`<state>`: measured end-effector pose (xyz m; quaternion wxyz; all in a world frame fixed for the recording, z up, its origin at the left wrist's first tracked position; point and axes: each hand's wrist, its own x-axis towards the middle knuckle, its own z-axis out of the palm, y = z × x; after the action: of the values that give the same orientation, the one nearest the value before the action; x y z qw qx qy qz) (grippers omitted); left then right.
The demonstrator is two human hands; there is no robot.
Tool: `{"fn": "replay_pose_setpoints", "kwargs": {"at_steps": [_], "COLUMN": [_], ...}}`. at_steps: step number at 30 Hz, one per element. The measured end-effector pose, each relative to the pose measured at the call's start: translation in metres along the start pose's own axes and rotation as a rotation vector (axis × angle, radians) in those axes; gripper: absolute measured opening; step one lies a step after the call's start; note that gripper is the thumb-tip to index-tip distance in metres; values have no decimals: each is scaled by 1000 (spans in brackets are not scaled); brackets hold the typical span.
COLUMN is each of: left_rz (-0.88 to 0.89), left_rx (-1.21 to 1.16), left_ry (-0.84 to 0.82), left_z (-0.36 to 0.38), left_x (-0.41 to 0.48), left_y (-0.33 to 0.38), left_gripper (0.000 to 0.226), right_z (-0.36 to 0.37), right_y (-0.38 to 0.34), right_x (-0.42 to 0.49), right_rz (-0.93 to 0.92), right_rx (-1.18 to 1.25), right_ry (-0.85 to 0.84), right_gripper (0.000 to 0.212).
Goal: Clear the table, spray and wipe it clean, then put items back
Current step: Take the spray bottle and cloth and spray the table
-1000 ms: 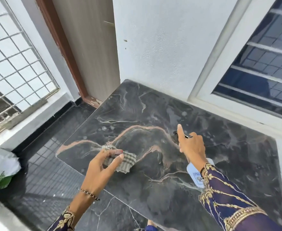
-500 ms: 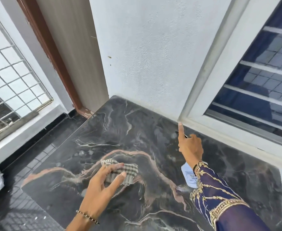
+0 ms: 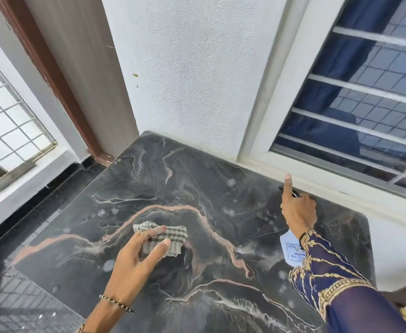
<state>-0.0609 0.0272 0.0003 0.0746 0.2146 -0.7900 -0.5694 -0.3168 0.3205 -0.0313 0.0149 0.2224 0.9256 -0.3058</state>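
Holding spray bottle (image 3: pixel 289 248) in right hand (image 3: pixel 299 212), nozzle (image 3: pixel 281 187) leftward, axis toward window (image 3: pixel 365 104)

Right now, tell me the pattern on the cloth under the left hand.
Checked: the cloth has dark lines crossing on pale ground. Head view shows it best.

Head-worn view, angled forward and down, close over marble slab (image 3: pixel 197 188)

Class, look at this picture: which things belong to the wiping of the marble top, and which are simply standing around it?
Part of the job:
checked cloth, under the left hand
spray bottle, gripped by the right hand
marble top, with pale spots

Just around:
window
door
metal grille
white wall
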Motion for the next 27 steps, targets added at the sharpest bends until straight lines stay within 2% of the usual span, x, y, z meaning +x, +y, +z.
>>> {"fn": "replay_pose_setpoints", "kwargs": {"at_steps": [8,14,20,24,27], "left_rz": [20,17,0,-16,-9], "left_rx": [-29,-17,24,43,71], "left_ry": [-8,24,64,95,110], "left_z": [-15,-46,-78,-92,-97], "left_x": [-47,-107,-173,-207,-224], "left_y": [-3,-17,-40,-52,-57], "left_gripper": [29,30,36,33,34], "right_z": [-31,-31,-34,-28,-25], "right_y": [45,83,116,130,137], "right_x": [-67,-150,-231,-281,-303], "right_rz": [-10,-98,-126,-188,-186], "right_rx": [122,-126,66,-57,88], "right_ry": [-43,-139,-275,-196,-275], "right_gripper": [114,107,87,89,90]}}
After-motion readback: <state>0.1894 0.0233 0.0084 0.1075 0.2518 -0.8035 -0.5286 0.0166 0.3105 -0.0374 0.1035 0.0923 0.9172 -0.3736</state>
